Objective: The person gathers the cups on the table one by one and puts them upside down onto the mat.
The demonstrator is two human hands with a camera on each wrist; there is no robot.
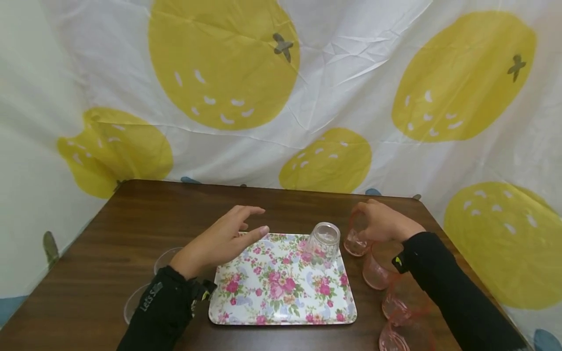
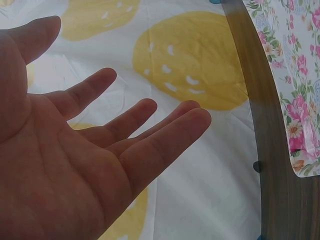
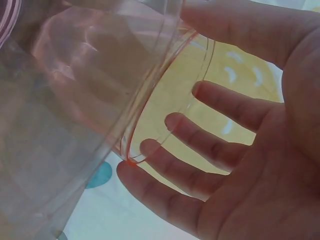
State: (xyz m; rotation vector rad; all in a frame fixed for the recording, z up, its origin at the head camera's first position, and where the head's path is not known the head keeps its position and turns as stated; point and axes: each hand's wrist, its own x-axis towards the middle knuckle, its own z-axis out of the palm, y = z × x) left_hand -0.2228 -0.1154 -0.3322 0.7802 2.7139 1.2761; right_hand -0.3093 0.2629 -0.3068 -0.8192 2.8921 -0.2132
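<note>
A white floral tray (image 1: 281, 292) lies on the table, with a clear glass (image 1: 325, 241) upside down at its far right corner. Right of the tray, a transparent pink glass (image 1: 356, 245) stands at the far end of a row of pink glasses. My right hand (image 1: 384, 222) holds that far glass by its rim from above; in the right wrist view, thumb and fingertips (image 3: 150, 147) lie around the rim (image 3: 142, 115). My left hand (image 1: 221, 239) is over the tray's far left corner, fingers apart and palm bare in the left wrist view.
Several more pink glasses (image 1: 376, 273) stand nearer along the right, partly behind my right sleeve. Two clear round rims (image 1: 130, 304) show left of the tray, partly covered by my left arm. A lemon-print cloth (image 1: 246, 161) hangs behind the dark wooden table (image 1: 88, 273).
</note>
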